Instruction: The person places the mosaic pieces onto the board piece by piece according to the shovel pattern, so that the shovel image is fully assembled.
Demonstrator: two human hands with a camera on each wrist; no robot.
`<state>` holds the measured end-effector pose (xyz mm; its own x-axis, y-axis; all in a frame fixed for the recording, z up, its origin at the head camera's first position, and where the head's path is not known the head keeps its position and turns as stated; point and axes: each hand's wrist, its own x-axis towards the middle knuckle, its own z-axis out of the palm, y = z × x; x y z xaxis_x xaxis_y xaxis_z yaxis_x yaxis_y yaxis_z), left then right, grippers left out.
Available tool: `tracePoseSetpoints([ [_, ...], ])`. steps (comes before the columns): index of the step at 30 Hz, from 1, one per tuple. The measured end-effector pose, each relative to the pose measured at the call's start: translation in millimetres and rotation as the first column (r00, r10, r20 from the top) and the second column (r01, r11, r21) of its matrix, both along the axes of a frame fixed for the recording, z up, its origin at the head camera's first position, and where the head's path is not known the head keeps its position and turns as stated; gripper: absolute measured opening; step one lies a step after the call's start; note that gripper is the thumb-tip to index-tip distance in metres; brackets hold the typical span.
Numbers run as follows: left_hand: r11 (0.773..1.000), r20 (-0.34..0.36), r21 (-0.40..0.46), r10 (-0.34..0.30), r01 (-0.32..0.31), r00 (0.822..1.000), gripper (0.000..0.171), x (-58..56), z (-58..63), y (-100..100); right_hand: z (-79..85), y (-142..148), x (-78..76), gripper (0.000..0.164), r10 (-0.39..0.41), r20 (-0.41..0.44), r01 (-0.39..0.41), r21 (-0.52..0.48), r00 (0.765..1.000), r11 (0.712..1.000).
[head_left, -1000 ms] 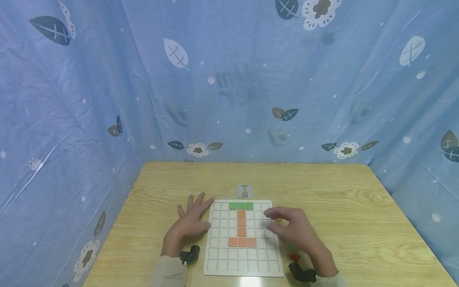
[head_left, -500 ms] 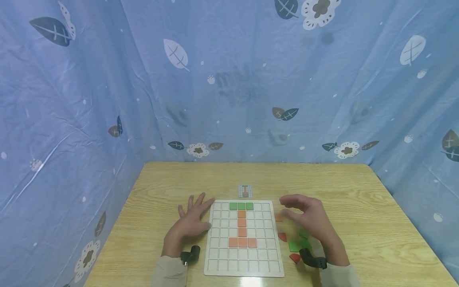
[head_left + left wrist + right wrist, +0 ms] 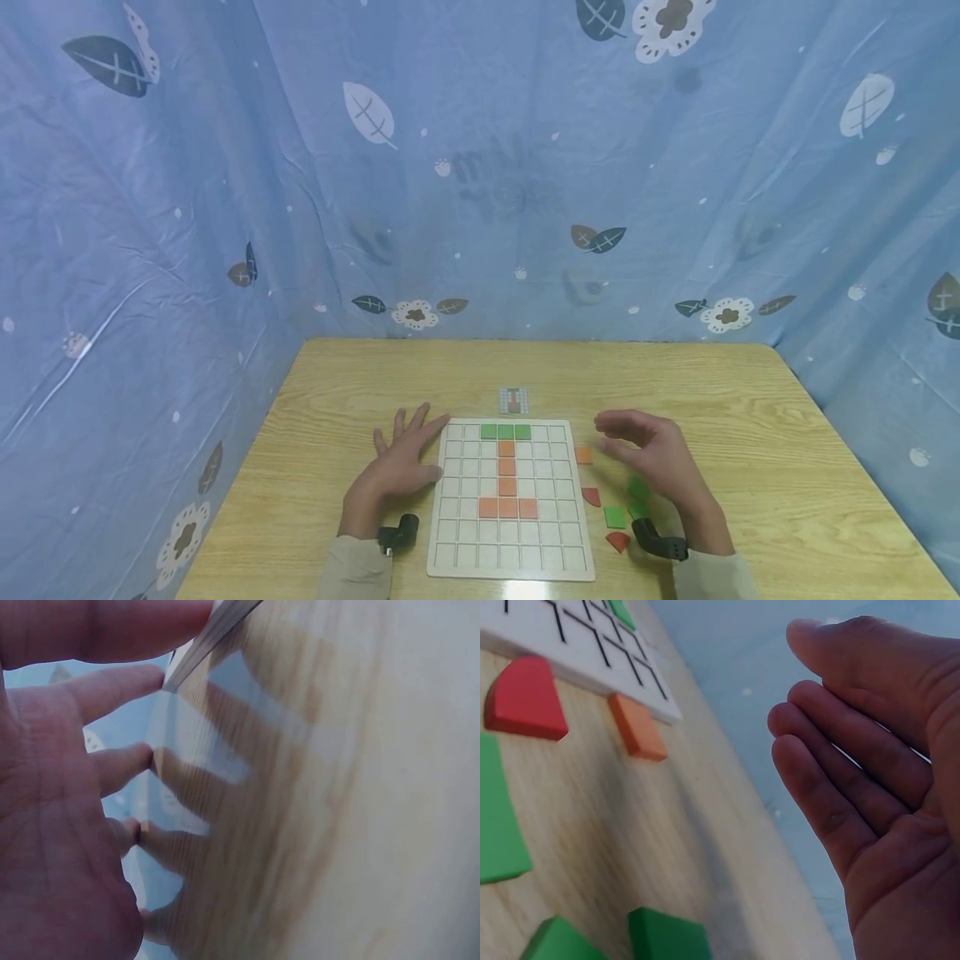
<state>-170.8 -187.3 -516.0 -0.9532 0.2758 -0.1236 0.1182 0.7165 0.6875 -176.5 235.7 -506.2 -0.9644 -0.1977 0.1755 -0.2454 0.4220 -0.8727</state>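
The pale, flat, smooth board (image 3: pixel 508 530) lies on the wood-grained table (image 3: pixel 750 467) between the hands, close to square, its side edges running from the person toward the blue curtain (image 3: pixel 495 167). On its grid, square tiles form an I-shaped figure (image 3: pixel 507 467), long axis along that same direction: green bar (image 3: pixel 506 432) at the far edge, orange bar (image 3: pixel 508 507) nearer the person. A small printed card (image 3: pixel 513 401) lies just beyond. The left hand (image 3: pixel 405 465) spreads its fingers on the table, index finger and thumb touching the board's left edge. The right hand (image 3: pixel 652 458) hangs loosely curved right of the board, thumb apart, holding nothing. Near it lie thick, matt pieces: an orange square (image 3: pixel 583 455), two round-sided red wedges (image 3: pixel 592 497), a green square (image 3: pixel 615 517) and other green pieces (image 3: pixel 638 487).
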Motion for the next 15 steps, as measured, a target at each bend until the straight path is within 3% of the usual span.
tracePoseSetpoints([
  [5,1.0,0.009,0.0,0.012,-0.012,1.0,0.091,1.7,-0.6,0.6,-9.4,0.1,-2.0,0.04,0.022,0.063,-0.019,-0.042,0.998,0.999],
  [15,1.0,0.004,0.016,0.011,-0.011,1.0,0.09,1.9,-2.0,-0.1,-22.4,-5.8,-3.2,0.038,0.01,0.126,-0.013,0.02,0.992,1.0],
])
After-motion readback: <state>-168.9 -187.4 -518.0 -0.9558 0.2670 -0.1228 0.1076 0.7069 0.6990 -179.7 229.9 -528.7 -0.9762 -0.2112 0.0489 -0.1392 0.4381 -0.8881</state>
